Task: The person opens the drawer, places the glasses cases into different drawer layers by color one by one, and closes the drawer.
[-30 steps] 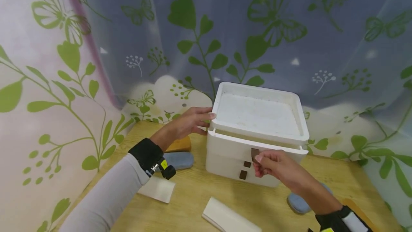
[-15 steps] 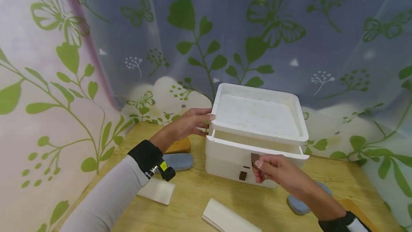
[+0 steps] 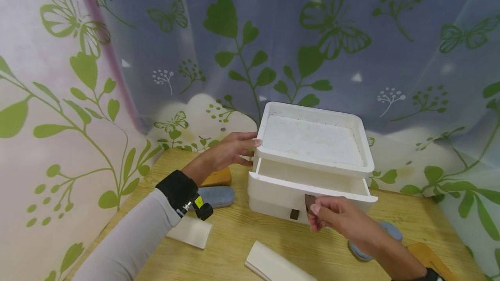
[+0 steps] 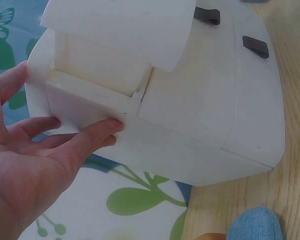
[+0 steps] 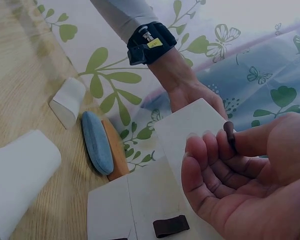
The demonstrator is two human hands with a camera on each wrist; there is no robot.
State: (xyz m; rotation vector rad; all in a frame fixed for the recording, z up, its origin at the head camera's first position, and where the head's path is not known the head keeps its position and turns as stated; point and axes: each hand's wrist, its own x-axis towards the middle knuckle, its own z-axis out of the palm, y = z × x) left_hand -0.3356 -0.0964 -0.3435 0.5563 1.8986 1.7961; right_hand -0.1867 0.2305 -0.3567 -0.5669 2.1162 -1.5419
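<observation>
A white drawer box (image 3: 312, 140) with a shallow tray top stands on the table. Its top drawer (image 3: 273, 185) is pulled partway out, and the visible part of its inside is bare. My right hand (image 3: 340, 218) pinches that drawer's brown strap pull (image 3: 310, 202) between thumb and fingers, as the right wrist view also shows. Against the box's left side, my left hand (image 3: 230, 148) rests with fairly straight fingers, the thumb at the tray rim. In the left wrist view, fingertips (image 4: 112, 126) touch the side wall below the drawer opening. Lower down, a brown pull (image 3: 294, 214) hangs on the front.
Left of the box lie a blue oval case (image 3: 216, 196), an orange case (image 3: 218, 177) and a cream case (image 3: 191, 231). Another cream case (image 3: 277, 263) lies in front. Beside my right forearm are a blue case (image 3: 380, 240) and an orange one (image 3: 427, 259). Patterned curtain (image 3: 273, 34) hangs behind.
My right hand has drawn the top drawer further out toward me, widening its opening and covering the middle pull. My left hand stays at the box's side.
</observation>
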